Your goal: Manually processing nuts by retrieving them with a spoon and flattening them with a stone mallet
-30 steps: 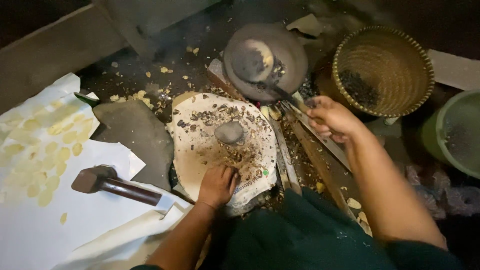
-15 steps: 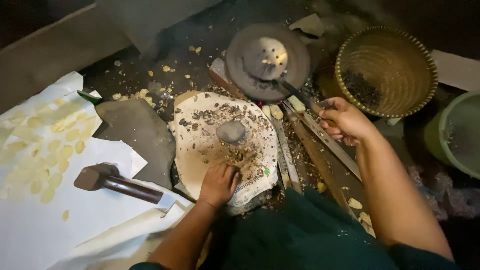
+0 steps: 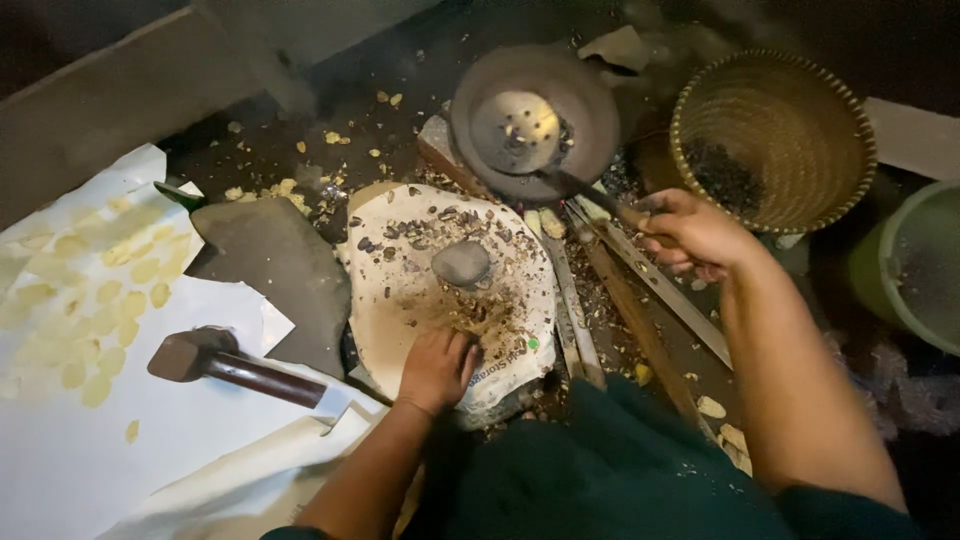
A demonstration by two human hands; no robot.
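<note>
The left hand [image 3: 437,368] rests nearest, fingers curled together, pinching into the dark husks on the near edge of a round white-covered slab [image 3: 400,300]. A grey stone [image 3: 461,264] sits just beyond it at the slab's middle. Left lies a hammer [image 3: 230,364] on white paper [image 3: 150,440]. Farther right, the right hand [image 3: 690,232] is closed around the handle of a perforated ladle [image 3: 518,130] over a dark pan [image 3: 590,100]. A woven basket [image 3: 850,110] stands at far right
</note>
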